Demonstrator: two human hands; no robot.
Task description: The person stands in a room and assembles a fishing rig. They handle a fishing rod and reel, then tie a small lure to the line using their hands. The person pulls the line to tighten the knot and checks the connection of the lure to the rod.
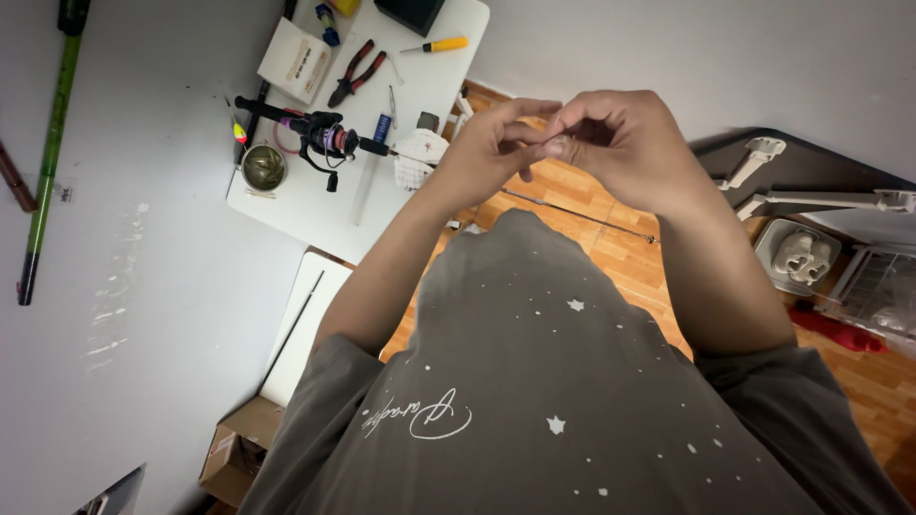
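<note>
Head view: the left hand (491, 153) and right hand (620, 143) meet above the grey shirt (534, 381), fingertips pinched together on something too small to make out. Just beyond them a fishing reel (324, 138) and red pliers (355, 72) lie on the white table (315, 200).

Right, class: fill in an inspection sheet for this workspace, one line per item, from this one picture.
Surface: white table, crowded.
Job's things: left hand and right hand meet at the fingertips; anything pinched is too small to tell.
Clutter: fishing reel on a rod, red-handled pliers, yellow-handled screwdriver, small metal tin.
Grippers: both hands bare, fingers curled.
Cables: nothing seen.
Surroundings: wooden floor, green rod, cardboard box.
</note>
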